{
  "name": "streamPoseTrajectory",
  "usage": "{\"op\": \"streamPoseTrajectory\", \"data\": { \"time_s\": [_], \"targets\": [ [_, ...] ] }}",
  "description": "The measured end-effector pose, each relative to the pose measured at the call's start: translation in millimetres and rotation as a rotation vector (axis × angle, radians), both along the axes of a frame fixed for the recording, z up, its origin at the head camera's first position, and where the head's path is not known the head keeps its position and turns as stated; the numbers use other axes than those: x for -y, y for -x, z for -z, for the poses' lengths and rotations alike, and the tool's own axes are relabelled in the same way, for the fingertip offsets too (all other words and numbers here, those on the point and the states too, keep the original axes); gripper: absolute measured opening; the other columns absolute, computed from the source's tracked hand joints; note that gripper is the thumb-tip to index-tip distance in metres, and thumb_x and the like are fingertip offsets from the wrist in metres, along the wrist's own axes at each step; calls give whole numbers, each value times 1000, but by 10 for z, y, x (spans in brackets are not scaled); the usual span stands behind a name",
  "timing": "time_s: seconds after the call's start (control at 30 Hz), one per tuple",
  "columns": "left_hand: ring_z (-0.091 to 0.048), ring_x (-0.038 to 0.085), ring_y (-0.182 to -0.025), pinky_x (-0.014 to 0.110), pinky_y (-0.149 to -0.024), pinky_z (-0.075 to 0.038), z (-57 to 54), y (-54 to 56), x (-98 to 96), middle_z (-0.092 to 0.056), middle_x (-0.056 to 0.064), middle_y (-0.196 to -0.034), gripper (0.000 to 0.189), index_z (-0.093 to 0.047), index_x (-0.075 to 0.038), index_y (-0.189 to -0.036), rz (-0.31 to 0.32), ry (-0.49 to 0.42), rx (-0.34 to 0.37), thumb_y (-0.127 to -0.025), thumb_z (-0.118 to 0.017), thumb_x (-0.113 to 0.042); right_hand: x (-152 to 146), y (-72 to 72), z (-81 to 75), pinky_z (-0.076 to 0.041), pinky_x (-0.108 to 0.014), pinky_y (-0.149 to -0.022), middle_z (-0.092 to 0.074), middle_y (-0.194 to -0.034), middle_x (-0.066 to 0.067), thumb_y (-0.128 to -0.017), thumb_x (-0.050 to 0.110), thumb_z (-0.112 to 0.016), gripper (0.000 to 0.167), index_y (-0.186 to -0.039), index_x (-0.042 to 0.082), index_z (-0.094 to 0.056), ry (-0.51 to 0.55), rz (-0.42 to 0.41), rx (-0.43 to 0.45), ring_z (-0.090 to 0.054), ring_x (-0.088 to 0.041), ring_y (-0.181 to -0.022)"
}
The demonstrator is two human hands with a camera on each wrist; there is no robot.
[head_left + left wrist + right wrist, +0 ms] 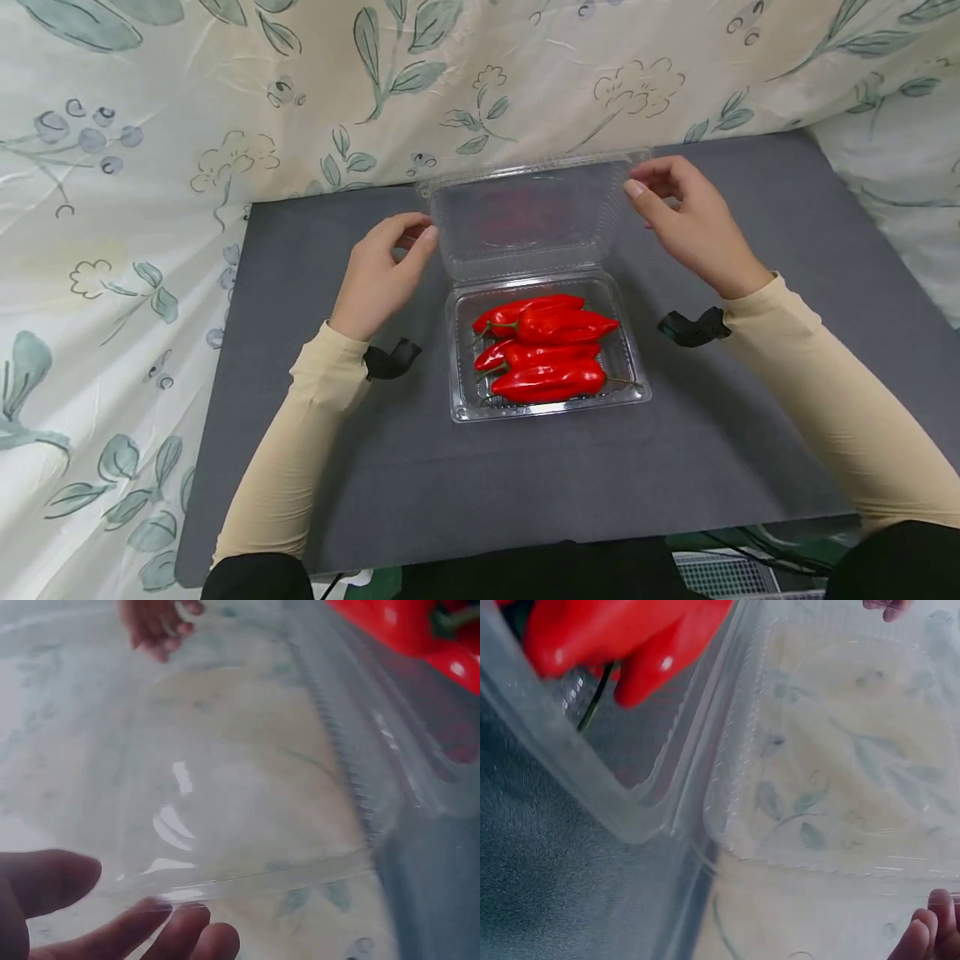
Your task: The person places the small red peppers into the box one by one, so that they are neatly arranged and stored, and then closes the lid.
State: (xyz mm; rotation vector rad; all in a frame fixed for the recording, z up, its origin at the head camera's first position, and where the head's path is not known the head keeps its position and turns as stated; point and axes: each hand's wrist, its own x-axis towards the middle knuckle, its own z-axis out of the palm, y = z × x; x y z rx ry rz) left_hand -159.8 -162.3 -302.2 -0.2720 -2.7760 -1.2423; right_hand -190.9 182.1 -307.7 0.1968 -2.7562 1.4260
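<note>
A clear plastic clamshell box lies on the grey table, its lid tilted up and back on the hinge. Several glossy red peppers with green stems fill the box's base. My left hand is at the lid's left edge; in the left wrist view its fingertips meet the rim, with the thumb apart from them. At the lid's upper right corner is my right hand, and in the right wrist view its fingertips touch the rim. The right thumb is hidden there.
A curtain with a leaf print hangs behind the grey table and down its left side. Black wrist straps stick out below both wrists. Cables and a white grid show beyond the table's front edge.
</note>
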Motion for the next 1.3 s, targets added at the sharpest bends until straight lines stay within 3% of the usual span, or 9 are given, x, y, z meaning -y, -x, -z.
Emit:
{"op": "streamPoseTrajectory", "data": {
  "time_s": [0.17, 0.3, 0.43, 0.57, 0.8, 1.03, 1.3],
  "targets": [
    [-56, 12, -102, 36, -82, -45, -86, -252, 20, -61, -1, -115, 37, -63, -14, -120, 18, -67, -49, -98, -51, -41, -44, -268, -19, -40, -21, -78, -52, -115, 3, -97, 36, -54, 39, -128, 13, -51, 61, 4, -28, -51, -12, -96],
    [-56, 12, -102, 36, -86, -45, -64, -469, 19, -61, 0, -112, 32, -64, -11, -116, 48, -124, -87, -101, -46, -34, -66, -529, 22, -43, -15, -79, -55, -114, 2, -98, 27, -53, 31, -125, 13, -54, 139, -28, -56, -55, -11, -100],
    [-55, 11, -101, 32, -81, -45, 70, -676, 9, -61, 1, -108, 33, -65, -10, -114, 76, -206, -99, -104, -39, -29, -101, -771, 112, -42, -15, -82, -56, -118, 0, -100, 24, -47, 28, -125, 13, -56, 174, -44, -31, -56, -14, -99],
    [-56, 11, -102, 28, -77, -48, 246, -890, -37, -60, 1, -113, 28, -64, -9, -113, 90, -281, -56, -103, -42, -22, -146, -1008, 223, -41, -14, -85, -56, -122, 0, -102, 22, -43, 30, -127, 13, -57, 176, -37, 10, -58, -15, -89],
    [-52, 8, -112, 30, -83, -49, 483, -1226, -50, -58, -4, -123, 20, -65, -12, -113, 21, -257, 56, -98, -55, -18, -114, -1341, 434, -42, -10, -88, -55, -132, 1, -101, 18, -45, 35, -135, 18, -54, 185, -45, 93, -62, -13, -98],
    [-52, 11, -119, 29, -85, -48, 633, -1407, -3, -58, -3, -128, 22, -66, -15, -116, 17, -213, 108, -99, -53, -16, -103, -1477, 601, -45, -12, -86, -52, -138, 4, -99, 16, -53, 37, -135, 20, -55, 214, -47, 163, -59, -5, -111],
    [-52, 11, -117, 32, -85, -48, 792, -1446, -53, -58, -5, -126, 21, -67, -19, -116, 12, -193, 160, -98, -56, -21, -143, -1573, 734, -47, -14, -79, -52, -135, 4, -97, 26, -57, 38, -134, 29, -55, 117, 24, 252, -65, -7, -98]
  ]
}}
